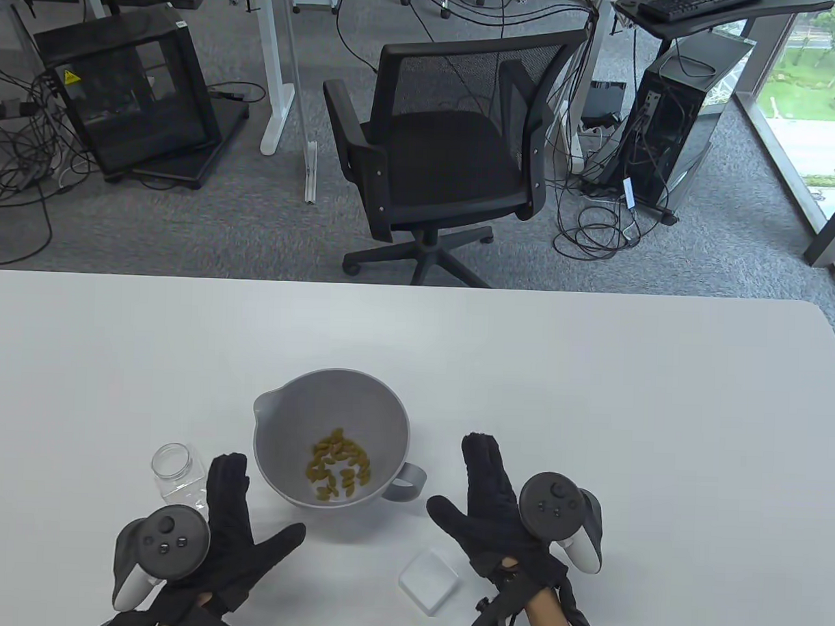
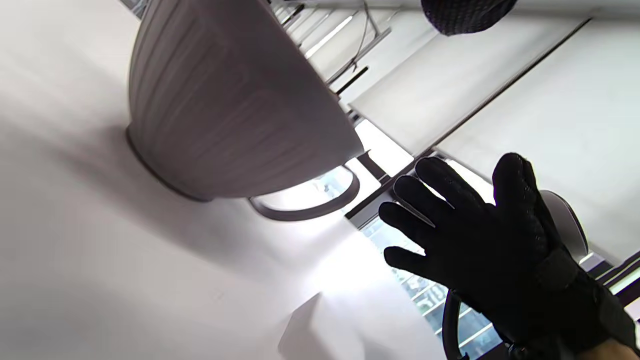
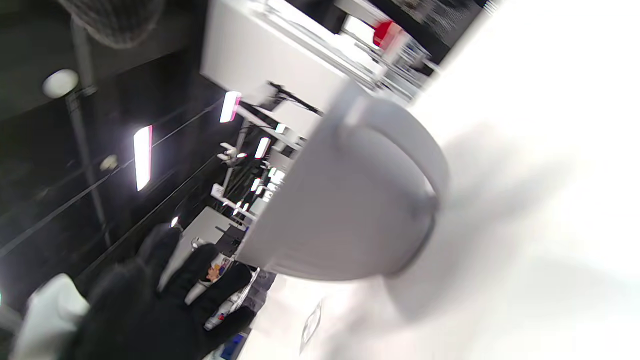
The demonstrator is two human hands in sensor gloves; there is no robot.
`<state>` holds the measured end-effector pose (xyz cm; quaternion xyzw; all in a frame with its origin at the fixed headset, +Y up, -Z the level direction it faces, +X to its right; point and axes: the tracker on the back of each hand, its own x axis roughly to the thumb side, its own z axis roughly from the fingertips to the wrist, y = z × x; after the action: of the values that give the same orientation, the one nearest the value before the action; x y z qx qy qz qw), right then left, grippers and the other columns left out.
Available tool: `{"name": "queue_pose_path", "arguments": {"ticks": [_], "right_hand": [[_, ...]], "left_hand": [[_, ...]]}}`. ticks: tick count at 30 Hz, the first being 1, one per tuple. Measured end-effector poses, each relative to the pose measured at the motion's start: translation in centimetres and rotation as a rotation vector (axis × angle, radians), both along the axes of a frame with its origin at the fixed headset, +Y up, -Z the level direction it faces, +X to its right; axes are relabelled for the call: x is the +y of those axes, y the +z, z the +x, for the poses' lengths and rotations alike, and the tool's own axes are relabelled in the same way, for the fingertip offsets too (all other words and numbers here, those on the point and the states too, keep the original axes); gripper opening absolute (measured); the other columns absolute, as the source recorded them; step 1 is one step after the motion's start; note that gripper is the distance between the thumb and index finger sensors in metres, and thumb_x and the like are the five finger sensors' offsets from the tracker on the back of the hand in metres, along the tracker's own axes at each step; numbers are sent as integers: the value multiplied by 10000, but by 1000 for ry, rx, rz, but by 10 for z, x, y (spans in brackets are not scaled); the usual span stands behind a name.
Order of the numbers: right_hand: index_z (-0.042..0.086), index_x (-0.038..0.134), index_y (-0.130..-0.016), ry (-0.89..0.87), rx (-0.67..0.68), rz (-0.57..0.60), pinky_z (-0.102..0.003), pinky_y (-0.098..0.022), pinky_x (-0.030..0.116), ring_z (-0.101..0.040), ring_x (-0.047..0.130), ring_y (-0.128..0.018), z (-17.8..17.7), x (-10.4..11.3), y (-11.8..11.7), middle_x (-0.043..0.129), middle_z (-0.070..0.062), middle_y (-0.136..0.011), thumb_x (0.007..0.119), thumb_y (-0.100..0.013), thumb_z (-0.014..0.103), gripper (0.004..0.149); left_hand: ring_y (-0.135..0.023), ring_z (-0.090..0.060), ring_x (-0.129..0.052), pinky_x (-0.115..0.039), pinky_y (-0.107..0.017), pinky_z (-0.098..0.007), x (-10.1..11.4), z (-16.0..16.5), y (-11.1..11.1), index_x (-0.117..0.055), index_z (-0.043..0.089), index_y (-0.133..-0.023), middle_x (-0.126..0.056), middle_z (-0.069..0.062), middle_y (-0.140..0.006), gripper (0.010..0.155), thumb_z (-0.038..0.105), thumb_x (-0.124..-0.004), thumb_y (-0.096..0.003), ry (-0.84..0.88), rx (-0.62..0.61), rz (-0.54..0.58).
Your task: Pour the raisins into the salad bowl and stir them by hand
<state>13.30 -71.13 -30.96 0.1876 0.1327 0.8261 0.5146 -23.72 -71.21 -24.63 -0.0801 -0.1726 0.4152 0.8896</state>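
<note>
A grey salad bowl (image 1: 277, 417) with a spout and a loop handle stands on the white table, with yellowish raisins (image 1: 339, 466) lying in its bottom. An empty clear jar (image 1: 174, 472) stands upright to its left, and its white lid (image 1: 429, 579) lies flat on the table to the bowl's lower right. My left hand (image 1: 235, 532) rests flat beside the jar with fingers straight and thumb spread. To the right of the bowl, my right hand (image 1: 490, 497) is open as well and holds nothing. The left wrist view shows the bowl's outer wall (image 2: 225, 100) and the right hand (image 2: 475, 240).
A black office chair (image 1: 444, 149) stands behind the table's far edge. Computer towers, desks and cables fill the carpeted floor beyond. The right wrist view is blurred, with the bowl (image 3: 350, 220) and my left hand (image 3: 165, 300) in it.
</note>
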Motion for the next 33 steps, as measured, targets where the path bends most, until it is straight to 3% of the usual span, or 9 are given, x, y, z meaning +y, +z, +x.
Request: {"name": "queue_pose_path", "arguments": {"ticks": [2, 6, 19, 22, 26, 28, 33], "right_hand": [[76, -43, -1044, -75, -24, -73, -858, -503, 161, -629, 60, -943, 5, -11, -5, -86, -297, -1079, 546, -538, 694, 992], [75, -32, -1050, -52, -39, -61, -856, -508, 163, -621, 68, -949, 8, -12, -8, -73, -296, -1086, 546, -538, 695, 990], [70, -29, -1054, 3, -9, -46, -851, -503, 121, -603, 13, -938, 4, -11, -7, -120, -290, -1063, 554, -541, 688, 992], [76, -6, -1064, 12, -1, 30, -849, -510, 127, -596, 22, -942, -2, 3, 0, -114, -280, -1068, 562, -540, 684, 983], [79, 68, -1089, 161, -20, 291, -826, -562, 237, -577, 134, -965, -18, 38, 19, -32, -277, -1102, 551, -536, 700, 963], [87, 64, -1092, 201, 14, 354, -822, -570, 238, -577, 131, -966, -27, 49, 30, -37, -277, -1103, 546, -536, 704, 960], [96, 57, -1091, 182, 23, 327, -837, -553, 181, -578, 86, -967, -29, 45, 30, -56, -266, -1105, 547, -534, 703, 959]], "left_hand": [[-959, -706, -175, -310, -611, -879, -9, 0, -5, 267, 96, -942, 215, -398, -973, 1113, 606, -658, -592, 2, -5, -55], [-960, -701, -193, -315, -613, -874, -17, -4, -9, 242, 78, -954, 191, -400, -983, 1105, 591, -668, -593, 67, -9, -100], [-958, -697, -225, -339, -618, -863, -17, -5, -10, 210, 60, -970, 179, -404, -982, 1089, 568, -677, -594, 71, -32, -80], [-959, -694, -239, -351, -620, -860, -5, -5, -7, 182, 51, -987, 168, -405, -987, 1077, 559, -683, -594, 111, -34, -15], [-967, -680, -279, -382, -629, -848, 23, -12, 1, 134, 51, -1015, 129, -399, -1012, 1056, 549, -695, -590, 124, -6, 158], [-972, -670, -295, -397, -632, -841, 28, -16, 2, 127, 56, -1019, 115, -397, -1019, 1053, 552, -696, -588, 106, 14, 208], [-969, -675, -282, -388, -631, -845, 11, -12, -3, 143, 51, -1009, 132, -395, -1011, 1060, 549, -695, -591, 116, -19, 99]]}}
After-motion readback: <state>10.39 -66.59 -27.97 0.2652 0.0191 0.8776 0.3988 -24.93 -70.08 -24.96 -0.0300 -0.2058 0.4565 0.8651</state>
